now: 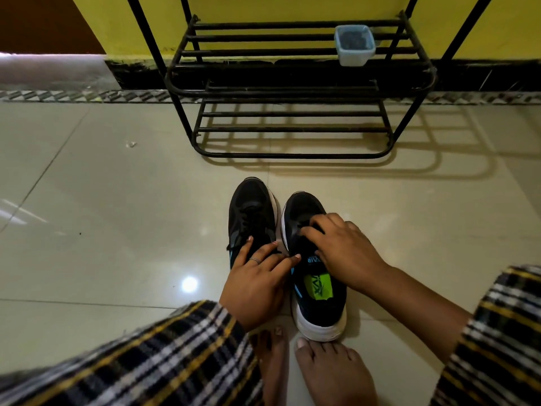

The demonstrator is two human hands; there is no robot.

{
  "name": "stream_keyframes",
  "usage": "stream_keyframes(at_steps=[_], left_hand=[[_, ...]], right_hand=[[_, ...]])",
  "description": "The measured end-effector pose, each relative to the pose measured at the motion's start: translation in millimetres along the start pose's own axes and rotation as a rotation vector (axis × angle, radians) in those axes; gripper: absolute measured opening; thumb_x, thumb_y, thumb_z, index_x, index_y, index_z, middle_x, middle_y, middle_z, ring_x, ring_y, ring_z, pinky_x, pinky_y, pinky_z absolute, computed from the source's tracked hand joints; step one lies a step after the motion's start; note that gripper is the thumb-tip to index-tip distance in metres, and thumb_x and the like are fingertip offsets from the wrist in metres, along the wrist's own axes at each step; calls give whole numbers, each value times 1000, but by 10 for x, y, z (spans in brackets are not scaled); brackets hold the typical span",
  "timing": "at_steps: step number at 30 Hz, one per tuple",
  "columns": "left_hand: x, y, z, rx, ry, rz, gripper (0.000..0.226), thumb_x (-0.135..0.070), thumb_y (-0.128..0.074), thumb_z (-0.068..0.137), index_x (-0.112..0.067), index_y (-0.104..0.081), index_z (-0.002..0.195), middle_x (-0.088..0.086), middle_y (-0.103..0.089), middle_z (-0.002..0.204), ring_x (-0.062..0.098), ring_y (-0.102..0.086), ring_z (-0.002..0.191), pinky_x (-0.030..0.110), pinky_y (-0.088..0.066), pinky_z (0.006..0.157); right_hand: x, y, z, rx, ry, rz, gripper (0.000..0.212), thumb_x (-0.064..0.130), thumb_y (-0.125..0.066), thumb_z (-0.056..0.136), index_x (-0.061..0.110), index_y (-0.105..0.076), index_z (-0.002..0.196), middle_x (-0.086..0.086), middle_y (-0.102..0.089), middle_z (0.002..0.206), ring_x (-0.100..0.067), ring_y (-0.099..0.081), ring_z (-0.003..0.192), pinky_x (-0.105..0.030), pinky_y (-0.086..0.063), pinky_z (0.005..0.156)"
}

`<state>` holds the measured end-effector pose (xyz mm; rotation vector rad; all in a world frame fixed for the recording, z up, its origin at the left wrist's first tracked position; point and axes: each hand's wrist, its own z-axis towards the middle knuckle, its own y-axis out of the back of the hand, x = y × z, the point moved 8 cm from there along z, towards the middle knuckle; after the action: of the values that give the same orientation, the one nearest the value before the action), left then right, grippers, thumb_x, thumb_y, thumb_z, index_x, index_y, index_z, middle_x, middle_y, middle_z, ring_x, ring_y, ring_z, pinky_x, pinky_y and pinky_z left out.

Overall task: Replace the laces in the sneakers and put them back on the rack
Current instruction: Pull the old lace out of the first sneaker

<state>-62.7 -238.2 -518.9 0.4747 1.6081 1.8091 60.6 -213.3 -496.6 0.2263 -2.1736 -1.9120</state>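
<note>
Two black sneakers with white soles stand side by side on the tiled floor, toes pointing away from me. The left sneaker (251,212) carries black laces. The right sneaker (317,303) shows a green insole label. My left hand (257,282) lies over the heel end of the left sneaker, fingers stretched out toward the right shoe's tongue. My right hand (339,247) sits on the right sneaker's lace area with fingers curled down onto the black laces; whether they pinch a lace is hidden. The black metal shoe rack (292,114) stands beyond the shoes against the yellow wall.
A small light-blue plastic tub (354,45) sits on the rack's upper shelf at the right. My bare feet (330,373) rest just behind the sneakers. Glossy beige floor tiles (117,230) spread to the left and right.
</note>
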Motion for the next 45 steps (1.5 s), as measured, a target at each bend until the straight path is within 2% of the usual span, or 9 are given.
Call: stream_keyframes(at_steps=[2,6,11,16,27,30,33,39,45], left_hand=[[-1,1,3,-9,-2,-3,39,-34,-47,85,-29,-57,122,-8,-68,109,19,-56,119,50,-28,107],[-4,18,5,-15,-4,-4,39,-34,-45,85,-28,-58,121,-8,-69,108,20,-57,118,51,-30,107],[-10,33,12,-16,-6,2,39,-34,-45,84,-27,-61,120,-8,-69,107,19,-58,116,53,-37,105],[0,14,3,-25,-8,-8,39,-33,-47,84,-28,-59,120,-8,-69,107,20,-57,117,50,-28,106],[-1,24,13,-8,-5,1,40,-34,-47,82,-28,-60,119,-8,-69,105,19,-58,117,54,-35,106],[-1,19,9,-15,-4,-12,38,-34,-47,82,-29,-54,119,-8,-69,104,20,-58,117,53,-36,106],[-2,17,13,-16,-2,-9,38,-33,-47,83,-28,-58,119,-8,-69,104,19,-58,117,52,-35,106],[3,30,17,-14,1,-10,40,-33,-45,82,-27,-61,119,-8,-69,105,19,-58,117,51,-35,107],[9,9,3,-22,0,-17,39,-32,-46,83,-28,-60,120,-8,-69,106,19,-57,118,50,-27,107]], right_hand=[[-39,51,-12,-92,-19,10,50,8,-81,59,18,-61,104,-4,-58,104,-26,-58,95,-35,-48,68],[2,-31,-10,-98,12,64,58,4,-77,64,18,-57,117,-5,-60,110,-27,-57,99,-37,-49,73],[36,117,-12,-193,31,33,44,1,-75,55,20,-58,91,3,-60,82,-23,-57,80,-31,-45,64],[3,85,-5,93,-21,108,16,21,-59,85,28,-45,90,9,-55,92,-16,-44,102,-30,-31,81],[193,226,-330,807,22,404,18,39,-63,87,27,-72,96,10,-69,83,-6,-63,70,-22,-49,68],[143,289,-161,536,-18,445,18,38,-58,90,26,-72,92,7,-70,84,-10,-63,80,-29,-51,73],[-30,375,12,127,-106,225,25,36,-54,91,28,-61,114,2,-64,106,-18,-55,103,-33,-49,81],[-75,-49,9,204,-159,35,48,26,-55,91,19,-39,136,-6,-46,127,-26,-42,118,-34,-44,87],[-53,-12,-27,97,-163,85,36,17,-50,93,21,-49,128,-6,-46,119,-24,-40,116,-32,-43,81]])
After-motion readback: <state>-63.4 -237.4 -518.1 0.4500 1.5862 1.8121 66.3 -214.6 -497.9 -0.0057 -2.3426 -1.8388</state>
